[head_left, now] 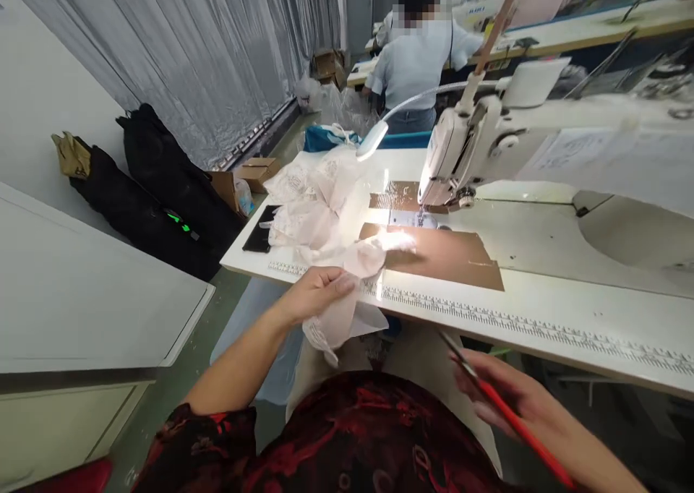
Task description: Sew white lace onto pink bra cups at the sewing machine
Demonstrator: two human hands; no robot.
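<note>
White fabric (330, 236) sits pinched between the left fingers (341, 285).

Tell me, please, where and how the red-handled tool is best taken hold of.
Probably by its long red handle, coming from the near right, the right hand's side: it slants, with its narrow dark tip pointing away toward the table.

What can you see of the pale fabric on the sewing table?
The pale fabric looks thin and partly see-through, whitish with a pinkish tint and lacy patterning in places. It lies bunched and wrinkled on the white table, toward its left end, with one brightly lit part over a brown panel. The left hand pinches it at the front edge, and a loose end hangs below.
</note>
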